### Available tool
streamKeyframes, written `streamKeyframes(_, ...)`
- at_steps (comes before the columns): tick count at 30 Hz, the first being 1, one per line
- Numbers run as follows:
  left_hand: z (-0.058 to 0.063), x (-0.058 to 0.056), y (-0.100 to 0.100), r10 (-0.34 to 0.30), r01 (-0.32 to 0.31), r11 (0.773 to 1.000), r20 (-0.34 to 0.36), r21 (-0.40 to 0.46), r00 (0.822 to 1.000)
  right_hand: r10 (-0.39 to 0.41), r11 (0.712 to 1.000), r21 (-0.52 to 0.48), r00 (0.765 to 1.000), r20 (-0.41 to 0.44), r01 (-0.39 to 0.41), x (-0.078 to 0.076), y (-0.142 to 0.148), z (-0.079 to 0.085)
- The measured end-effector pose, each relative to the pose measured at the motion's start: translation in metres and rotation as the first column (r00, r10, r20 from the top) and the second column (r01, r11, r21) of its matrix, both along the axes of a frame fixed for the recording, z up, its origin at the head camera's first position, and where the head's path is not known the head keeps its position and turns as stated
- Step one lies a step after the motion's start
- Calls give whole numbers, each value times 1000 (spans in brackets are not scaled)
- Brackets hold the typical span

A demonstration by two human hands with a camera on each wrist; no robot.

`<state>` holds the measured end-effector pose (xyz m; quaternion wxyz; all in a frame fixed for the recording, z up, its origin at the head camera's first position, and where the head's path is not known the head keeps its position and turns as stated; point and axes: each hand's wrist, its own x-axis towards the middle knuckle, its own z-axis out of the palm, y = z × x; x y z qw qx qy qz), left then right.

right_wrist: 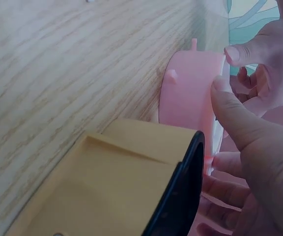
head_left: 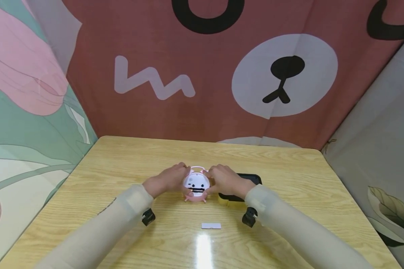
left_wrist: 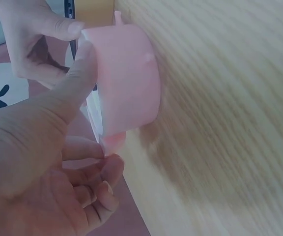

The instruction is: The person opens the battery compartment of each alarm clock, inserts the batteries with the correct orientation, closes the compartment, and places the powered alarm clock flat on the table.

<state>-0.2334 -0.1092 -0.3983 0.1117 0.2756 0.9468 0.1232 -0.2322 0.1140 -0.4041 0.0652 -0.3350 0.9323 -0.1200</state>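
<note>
Alarm clock: a pink clock [head_left: 196,179] lies on the table between the two hands, its white back turned up, its handle [head_left: 198,167] toward the far edge and its small feet [head_left: 186,200] toward the person
Clock back: white and round, with two dark knobs [head_left: 202,185] side by side above a long slot
Slot: a narrow uncovered hollow [head_left: 198,190] running across the lower part of the back; something dark lies along it with a coppery glint at the left end, too small to tell whether it is a battery
Left hand: grips the clock [left_wrist: 127,78] from its left side, the thumb pressed on the rim of the back near the feet; the hand [head_left: 171,180] has its other fingers bent toward the handle end
Right hand: holds the clock from its right side in the same way; the hand [head_left: 227,181] has its thumb on the rim, close to the left thumb
White strip: a small flat piece [head_left: 211,226] on the table, nearer the person than the clock and apart from it
Yellow case: a box [right_wrist: 127,191] with a black top [head_left: 250,178], just right of the clock and partly hidden by the right hand; its inside cannot be seen
Table: light wood grain [head_left: 121,164], with a bright reflection near the strip
</note>
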Motion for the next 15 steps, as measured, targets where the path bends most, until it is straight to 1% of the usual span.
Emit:
streamKeyframes(4,0,0,0,-16,16,1000,-21,-13,1000,-1,1000,10,999,-42,1,5,0,-1)
streamKeyframes(7,0,1,0,-19,18,1000,-19,-22,1000,-17,999,39,998,-57,19,10,0,1)
streamKeyframes(11,3,2,-1,-22,22,1000,-17,-23,1000,-33,998,54,998,-59,36,17,0,5)
streamKeyframes(15,4,2,-2,-29,29,999,-19,-27,999,-20,999,40,998,-67,23,26,2,9)
